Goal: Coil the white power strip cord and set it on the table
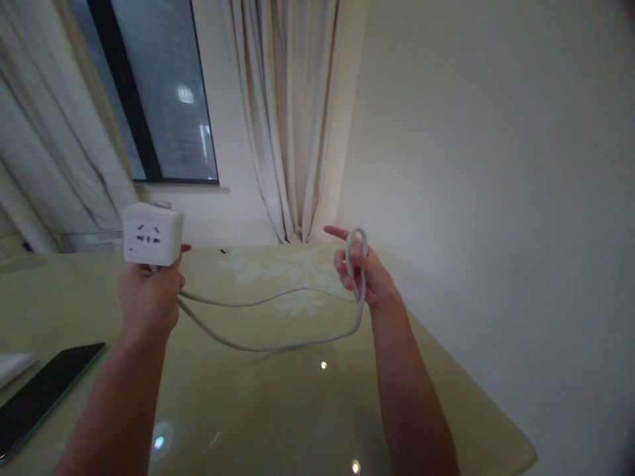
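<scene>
My left hand (151, 294) is closed beneath a white power socket block (153, 235), holding it up above the table with its outlet face turned toward me. From that hand a pale power cable (268, 347) runs in two strands across to the right. My right hand (367, 271) is closed on the cable, which makes a small upright loop around its fingers; the index finger points out to the left. Between the hands the strands sag a little over the tabletop. The cable's end is not clearly visible.
A glossy yellowish table (248, 410) spans the view below the hands. At the left lie a dark smartphone (47, 390) and a white object (14, 365), cut off by the frame. Beyond are curtains (292, 119), a window (163, 86) and a bare wall (486, 165) along the right.
</scene>
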Available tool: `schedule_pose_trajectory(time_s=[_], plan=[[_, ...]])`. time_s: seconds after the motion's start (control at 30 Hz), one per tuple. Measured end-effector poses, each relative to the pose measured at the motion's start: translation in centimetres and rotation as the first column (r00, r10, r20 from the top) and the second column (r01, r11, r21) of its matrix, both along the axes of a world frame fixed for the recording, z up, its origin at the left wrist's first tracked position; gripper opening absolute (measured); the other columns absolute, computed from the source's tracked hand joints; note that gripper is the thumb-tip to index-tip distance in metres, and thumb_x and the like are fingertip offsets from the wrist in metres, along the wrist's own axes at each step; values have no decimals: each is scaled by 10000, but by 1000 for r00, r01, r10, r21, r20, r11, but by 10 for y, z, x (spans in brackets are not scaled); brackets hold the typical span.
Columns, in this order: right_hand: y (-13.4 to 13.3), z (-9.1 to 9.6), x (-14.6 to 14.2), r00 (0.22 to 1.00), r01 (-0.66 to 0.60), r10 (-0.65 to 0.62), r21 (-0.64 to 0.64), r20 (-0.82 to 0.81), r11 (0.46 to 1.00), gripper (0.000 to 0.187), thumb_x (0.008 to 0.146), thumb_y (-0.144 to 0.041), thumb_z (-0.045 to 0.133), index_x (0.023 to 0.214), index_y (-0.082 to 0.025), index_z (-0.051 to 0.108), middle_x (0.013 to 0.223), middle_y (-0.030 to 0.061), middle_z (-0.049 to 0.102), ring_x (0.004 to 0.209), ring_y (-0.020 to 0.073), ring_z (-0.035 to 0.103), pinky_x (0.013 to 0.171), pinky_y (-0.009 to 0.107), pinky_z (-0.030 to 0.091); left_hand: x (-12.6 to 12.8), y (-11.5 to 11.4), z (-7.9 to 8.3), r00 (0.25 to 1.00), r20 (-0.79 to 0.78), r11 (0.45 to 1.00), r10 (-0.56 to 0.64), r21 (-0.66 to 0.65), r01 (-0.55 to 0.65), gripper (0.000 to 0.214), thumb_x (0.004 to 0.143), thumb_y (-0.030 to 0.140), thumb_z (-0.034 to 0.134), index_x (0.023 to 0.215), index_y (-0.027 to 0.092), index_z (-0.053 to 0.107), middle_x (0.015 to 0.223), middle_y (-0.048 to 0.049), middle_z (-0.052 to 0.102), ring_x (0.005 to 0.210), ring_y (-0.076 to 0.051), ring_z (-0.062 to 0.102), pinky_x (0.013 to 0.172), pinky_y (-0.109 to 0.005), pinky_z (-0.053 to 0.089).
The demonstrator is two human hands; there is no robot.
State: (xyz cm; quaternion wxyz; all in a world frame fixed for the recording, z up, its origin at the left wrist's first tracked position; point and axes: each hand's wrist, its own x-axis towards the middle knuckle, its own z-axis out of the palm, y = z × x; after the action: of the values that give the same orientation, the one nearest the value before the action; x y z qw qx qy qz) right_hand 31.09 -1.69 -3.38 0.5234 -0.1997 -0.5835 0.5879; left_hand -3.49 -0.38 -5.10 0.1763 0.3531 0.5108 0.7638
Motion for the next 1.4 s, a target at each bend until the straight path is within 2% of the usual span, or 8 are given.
schedule_pose_trajectory(time_s=[0.2,0.43,0.63,0.8,1.0,1.1,1.2,1.4], plan=[[-2,-5,-2,778,128,-180,128,601,983,992,731,-283,892,1570,-266,361,896,-31,695,519,101,637,471,208,498,-15,3,7,955,293,993,-52,118,18,97,768,104,731,748,137,643,601,51,534,440,-51,259,388,-213,196],[36,-29,9,295,493,-767,597,570,633,722,793,-239,681,1481,-124,494,1049,82,703,897,214,671,897,404,555,-20,-3,14,961,274,993,-19,119,-14,139,802,115,725,766,152,596,662,46,587,445,-41,284,390,-213,208],[47,-46,43,355,450,-818,685,452,573,473,743,-5,467,1090,-203,719,1160,77,741,1159,224,644,1140,495,432,-17,-6,18,966,259,996,-24,86,2,185,814,184,760,784,164,578,648,70,520,467,-43,265,397,-210,205],[35,-34,37,227,720,-947,616,226,320,279,735,-28,754,946,-207,725,1053,89,711,1092,239,626,1097,448,428,-8,-10,21,957,275,990,-95,122,63,145,844,122,750,802,137,612,674,48,558,480,-43,253,395,-198,191],[3,-24,-65,749,390,-568,465,341,795,365,1021,-520,584,1022,-188,737,1003,81,761,926,201,705,870,356,539,10,-27,30,813,366,891,-453,168,421,115,817,20,745,929,46,737,600,80,402,503,-24,278,423,-126,292],[-17,-39,-123,805,134,-393,510,444,849,499,969,-529,686,1335,-195,633,1387,131,679,1268,243,638,1050,380,493,24,-35,34,681,412,786,-605,178,591,166,851,25,693,1006,26,755,657,53,423,534,-30,363,463,-118,386],[-27,-54,-157,822,-75,-155,373,549,925,322,1067,-485,526,1111,-189,645,954,48,764,856,170,730,806,288,550,38,-36,32,634,432,744,-642,149,652,132,876,56,673,976,71,758,705,30,464,556,-36,415,497,-114,447],[-23,-66,-169,876,1,-134,277,463,961,320,1105,-474,423,978,-213,558,675,-41,638,535,110,607,578,216,476,54,-29,8,800,218,800,-558,-114,589,278,861,345,772,1068,160,752,907,-51,673,558,-95,561,390,-171,405]])
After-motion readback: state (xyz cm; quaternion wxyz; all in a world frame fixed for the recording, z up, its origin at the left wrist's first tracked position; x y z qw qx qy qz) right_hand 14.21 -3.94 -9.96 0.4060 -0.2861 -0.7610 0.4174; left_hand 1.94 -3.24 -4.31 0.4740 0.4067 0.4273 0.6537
